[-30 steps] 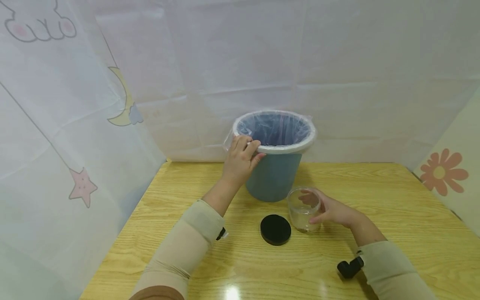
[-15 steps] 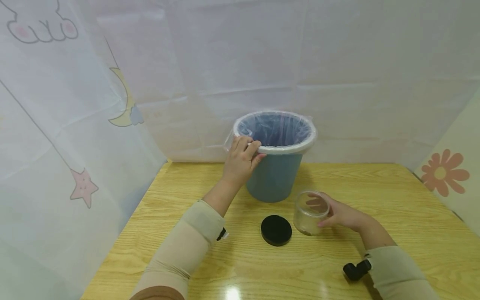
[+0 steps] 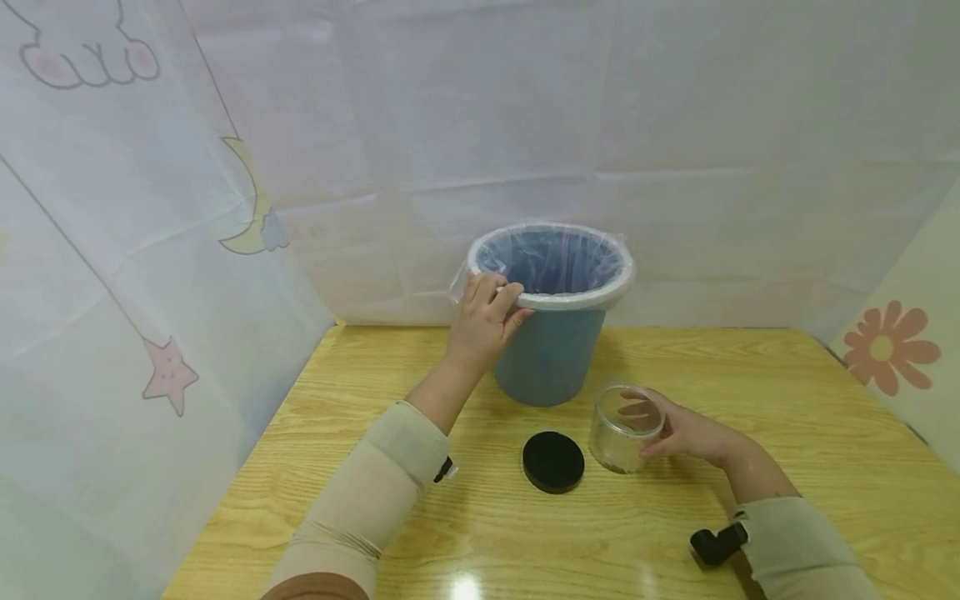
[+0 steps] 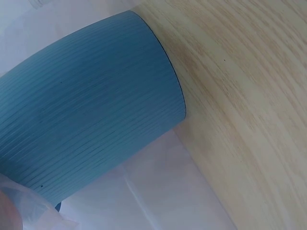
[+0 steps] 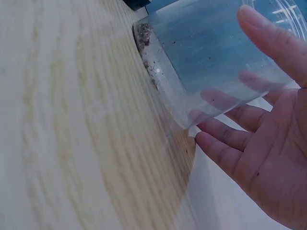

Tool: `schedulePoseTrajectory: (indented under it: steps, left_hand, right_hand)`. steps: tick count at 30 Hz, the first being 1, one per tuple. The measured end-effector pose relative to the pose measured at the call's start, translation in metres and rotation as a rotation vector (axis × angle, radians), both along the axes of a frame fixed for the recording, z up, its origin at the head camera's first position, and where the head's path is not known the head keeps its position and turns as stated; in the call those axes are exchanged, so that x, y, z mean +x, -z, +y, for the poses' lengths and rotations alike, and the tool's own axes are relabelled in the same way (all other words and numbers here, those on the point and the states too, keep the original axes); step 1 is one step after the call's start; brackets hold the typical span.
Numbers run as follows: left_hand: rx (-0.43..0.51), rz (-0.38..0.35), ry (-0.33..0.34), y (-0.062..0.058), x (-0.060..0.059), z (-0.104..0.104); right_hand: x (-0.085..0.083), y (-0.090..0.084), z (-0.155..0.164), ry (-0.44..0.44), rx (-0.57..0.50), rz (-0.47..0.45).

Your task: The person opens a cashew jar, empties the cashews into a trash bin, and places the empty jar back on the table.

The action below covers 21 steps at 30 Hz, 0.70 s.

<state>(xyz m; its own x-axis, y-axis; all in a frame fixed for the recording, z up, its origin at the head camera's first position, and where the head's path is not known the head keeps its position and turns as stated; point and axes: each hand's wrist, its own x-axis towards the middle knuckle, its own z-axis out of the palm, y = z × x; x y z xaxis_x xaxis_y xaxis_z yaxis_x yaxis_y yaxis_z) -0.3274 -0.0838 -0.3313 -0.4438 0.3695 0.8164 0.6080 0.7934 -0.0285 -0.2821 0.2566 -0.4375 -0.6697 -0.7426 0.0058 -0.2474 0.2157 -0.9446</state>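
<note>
My right hand [image 3: 686, 433] curls around the clear jar [image 3: 625, 427], upright on the table [image 3: 787, 400], just right of the black lid [image 3: 552, 461]; my left hand [image 3: 480, 321] grips the bin [image 3: 551, 350] rim behind it.

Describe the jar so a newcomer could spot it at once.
On the wooden table stands a blue bin whose rim the left hand grips. In front of it, to the right, the right hand holds the jar. It is clear and open-topped, unlike the flat black lid beside it.
</note>
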Motion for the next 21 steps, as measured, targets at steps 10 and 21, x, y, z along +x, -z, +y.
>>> schedulePoseTrajectory:
  steps: [10,21]
  left_hand:
    - [0.0,-0.027,-0.004,0.0,0.001,0.001]
    - [-0.057,-0.045,-0.003,0.0,0.001,-0.002]
  right_hand:
    - [0.004,-0.005,0.007,0.021,0.029,0.024]
    - [0.002,-0.014,0.022,0.114,0.062,0.032]
